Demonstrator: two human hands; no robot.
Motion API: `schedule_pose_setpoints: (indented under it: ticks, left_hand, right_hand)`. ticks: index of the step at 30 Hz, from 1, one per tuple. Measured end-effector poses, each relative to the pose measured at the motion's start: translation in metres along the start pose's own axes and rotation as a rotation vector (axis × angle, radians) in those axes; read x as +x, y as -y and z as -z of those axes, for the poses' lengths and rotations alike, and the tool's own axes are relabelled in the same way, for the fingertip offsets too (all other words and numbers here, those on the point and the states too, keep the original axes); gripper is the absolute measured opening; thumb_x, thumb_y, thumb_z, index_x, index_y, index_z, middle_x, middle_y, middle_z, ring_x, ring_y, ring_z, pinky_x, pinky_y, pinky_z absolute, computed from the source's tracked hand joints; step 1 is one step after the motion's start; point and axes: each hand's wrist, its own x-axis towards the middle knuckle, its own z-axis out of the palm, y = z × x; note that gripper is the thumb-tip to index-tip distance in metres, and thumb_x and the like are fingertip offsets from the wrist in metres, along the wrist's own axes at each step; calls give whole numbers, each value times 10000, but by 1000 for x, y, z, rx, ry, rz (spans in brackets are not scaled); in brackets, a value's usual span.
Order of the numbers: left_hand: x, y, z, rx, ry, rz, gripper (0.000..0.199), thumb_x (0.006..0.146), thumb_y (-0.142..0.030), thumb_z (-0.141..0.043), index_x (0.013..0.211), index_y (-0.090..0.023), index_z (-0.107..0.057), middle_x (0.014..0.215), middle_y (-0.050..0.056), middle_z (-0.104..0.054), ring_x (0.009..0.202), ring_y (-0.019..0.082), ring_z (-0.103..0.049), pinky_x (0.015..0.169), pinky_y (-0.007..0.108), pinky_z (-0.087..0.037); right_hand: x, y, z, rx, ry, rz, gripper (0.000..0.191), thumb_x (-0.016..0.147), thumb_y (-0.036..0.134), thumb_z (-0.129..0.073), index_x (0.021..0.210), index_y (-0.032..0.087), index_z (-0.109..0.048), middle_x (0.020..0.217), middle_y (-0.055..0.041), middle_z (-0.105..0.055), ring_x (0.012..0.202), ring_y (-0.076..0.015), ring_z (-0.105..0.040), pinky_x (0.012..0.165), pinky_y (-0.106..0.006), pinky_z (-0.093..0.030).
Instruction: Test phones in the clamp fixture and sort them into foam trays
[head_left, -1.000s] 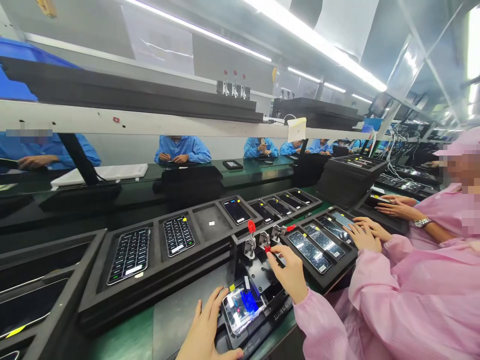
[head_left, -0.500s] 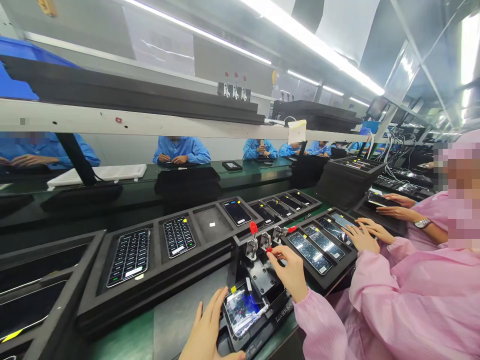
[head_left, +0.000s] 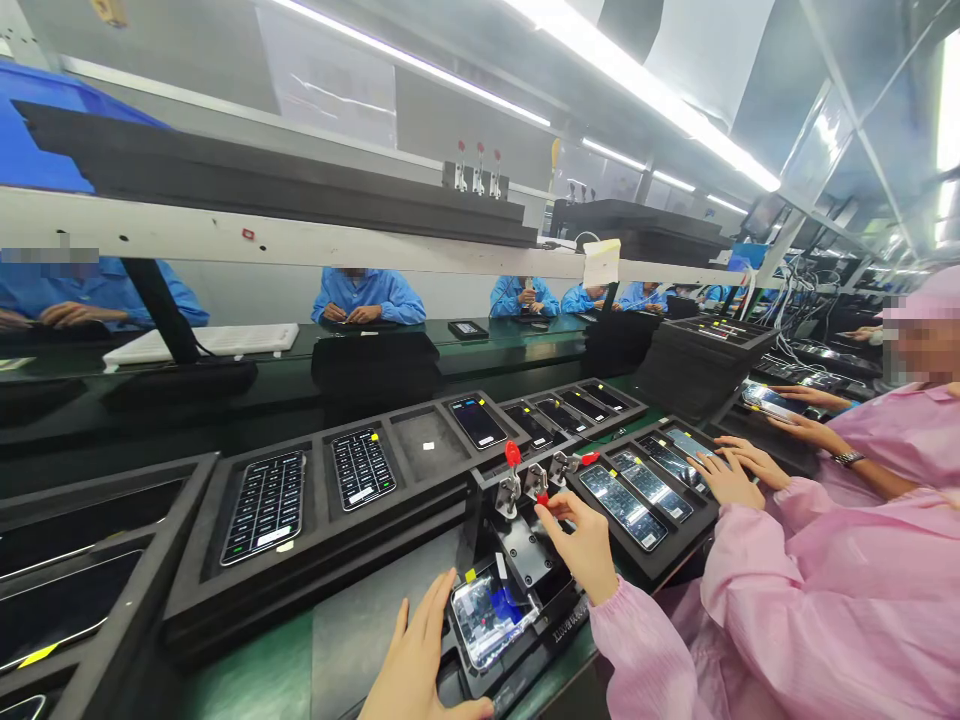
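Note:
A phone [head_left: 484,620] with a blue patch and a yellow tab lies in a black clamping fixture [head_left: 526,545] at the lower middle. Beside the phone's left edge is my left hand [head_left: 420,655], its fingers spread and nothing in its grasp. My right hand [head_left: 577,540] pinches a red-tipped clamp lever [head_left: 543,500] between thumb and fingers. Two more toggle clamps with red tips stand on the same fixture, one handle [head_left: 512,455] upright and the other [head_left: 590,459] lying toward the right.
A long black foam tray [head_left: 315,560] with several phones runs behind the fixture. Another phone tray [head_left: 660,565] lies to the right, where a co-worker in pink [head_left: 795,590] has both hands. More trays [head_left: 176,520] are at left, and a shelf [head_left: 375,255] crosses above.
The view has shifted slightly. Both my hands keep their places at the fixture. At far right, the phone held by another person has tilted and its face looks brighter.

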Motion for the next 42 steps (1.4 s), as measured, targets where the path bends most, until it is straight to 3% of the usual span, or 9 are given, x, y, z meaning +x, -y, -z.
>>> schedule_pose_setpoints:
  ticks: [39,42]
  left_hand:
    - [-1,-4,3,-23,1,22,1093,621,-348,-692,1401,-264,69,1484,112,-208,1352,296,-195,1079,596,-90]
    - [0,-4,5,-33,17,37,1089,609,-344,-701,1400,-262,42,1483,105,-210,1353,285,-195,1082,591,-73]
  right_hand:
    - [5,1,-2,1,24,-6,161,787,349,-574,745,202,-524,683,8,-607,617,-122,-587,620,-249,-506]
    - [1,3,1,-36,-90,54,132,778,299,-582,790,202,-493,680,22,-573,560,-98,-540,600,-245,-483]
